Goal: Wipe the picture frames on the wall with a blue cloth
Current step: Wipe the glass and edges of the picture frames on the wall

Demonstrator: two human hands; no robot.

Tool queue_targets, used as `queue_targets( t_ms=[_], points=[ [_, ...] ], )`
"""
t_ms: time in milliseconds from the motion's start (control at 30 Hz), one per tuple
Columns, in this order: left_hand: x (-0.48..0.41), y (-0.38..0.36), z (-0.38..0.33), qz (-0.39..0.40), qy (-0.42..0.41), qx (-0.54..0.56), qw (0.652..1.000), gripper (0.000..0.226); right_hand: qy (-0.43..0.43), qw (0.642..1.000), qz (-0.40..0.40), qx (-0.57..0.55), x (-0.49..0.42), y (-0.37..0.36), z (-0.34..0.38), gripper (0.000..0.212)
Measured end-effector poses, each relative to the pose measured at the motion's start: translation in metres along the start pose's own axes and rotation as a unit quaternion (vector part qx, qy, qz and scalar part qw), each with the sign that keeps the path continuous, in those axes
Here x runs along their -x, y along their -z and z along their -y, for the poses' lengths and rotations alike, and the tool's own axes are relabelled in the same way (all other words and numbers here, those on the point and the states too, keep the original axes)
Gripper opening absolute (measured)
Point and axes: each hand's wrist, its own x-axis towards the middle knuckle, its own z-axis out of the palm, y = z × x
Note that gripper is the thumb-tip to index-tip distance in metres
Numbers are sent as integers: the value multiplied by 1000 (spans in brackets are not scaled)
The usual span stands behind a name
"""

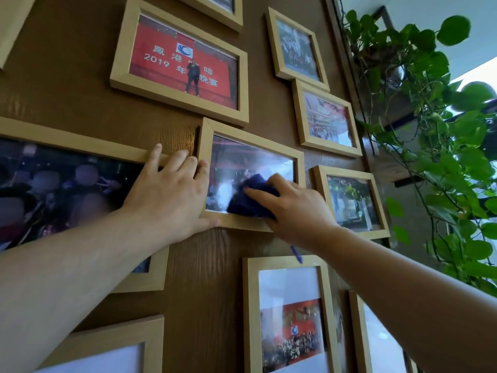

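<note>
Brown wood-grain wall [67, 90], hung with many light wooden picture frames at slightly skewed angles. To the right, a trailing green plant [430, 146] spills down past dark shelf edges, bright window light behind it.

Largest frame [67, 142] at far left, dark group photo inside. Above centre, a frame with a red banner photo [183, 65], white lettering and "2019" readable. Two smaller frames stacked at upper right, another at mid right just beside the centre one. More frames along the bottom, one with a red-backed crowd photo [291, 319].

Centre frame [250, 142] is the one being worked on; glass shows glare.

Left hand [172, 195] lies flat and spread against the wall, not gripping: fingertips reach up over the corner of the big left frame and the left rail of the centre frame, thumb [207, 224] running along the centre frame's bottom rail, bracing it.

Right hand [295, 208] is closed over a bunched blue cloth [250, 200], pressing it onto the lower part of the centre frame's glass, close to the bottom rail. A small tail of the cloth hangs below the wrist, over the top edge of the frame underneath.
</note>
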Motion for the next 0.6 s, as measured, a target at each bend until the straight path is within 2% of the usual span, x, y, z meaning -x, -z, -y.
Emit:
queue_targets(
  t_ms=[133,300,500,600],
  points=[
    [0,0,0,-1,-2,9,1000,103,54,997,-44,-39,-27,12,38,59],
    [0,1,1,-1,0,12,1000,107,85,996,17,-15,-11,8,14,55],
    [1,-1,-1,0,5,0,1000,107,-25,995,100,3,38,0,-29,49],
    [0,-2,0,0,5,-6,1000,107,-50,991,120,31,52,0,-37,47]
  ],
)
